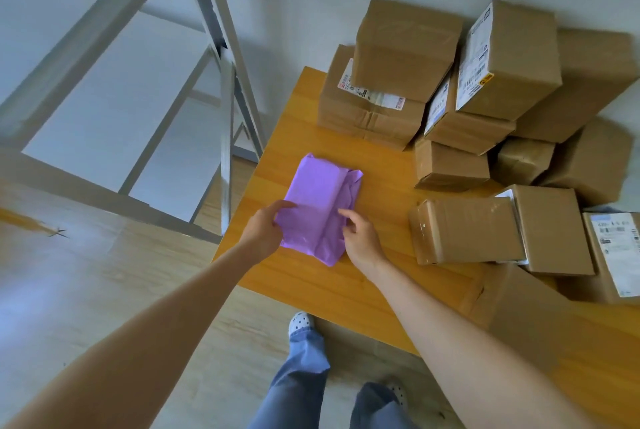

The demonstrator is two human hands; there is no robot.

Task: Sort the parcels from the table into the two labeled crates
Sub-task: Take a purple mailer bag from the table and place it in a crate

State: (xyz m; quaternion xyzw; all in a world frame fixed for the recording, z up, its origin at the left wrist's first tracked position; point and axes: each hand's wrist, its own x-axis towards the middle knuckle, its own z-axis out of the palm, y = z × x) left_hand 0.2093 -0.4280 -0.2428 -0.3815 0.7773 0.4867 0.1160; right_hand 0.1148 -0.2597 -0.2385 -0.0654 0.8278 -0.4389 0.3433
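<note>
Purple plastic wraps the mailer [318, 200], which lies flat on the table [381, 183] between the two hands. The left hand [263, 231] grips its near left corner, thumb on top. The right hand [360, 238] pinches the folded flap along its right side with curled fingers.

The step looks like a lift to read the label. The film is likely slick and slack, so the grip should take in the firm contents, not just loose wrap, or the mailer may sag and slip. No label shows on the upper face, so turning it over probably comes first. The boxes [464, 231] right of the right hand lie apart from it, so a straight lift clears them. No crates show; a rack [225, 117] stands beyond the left hand.
</note>
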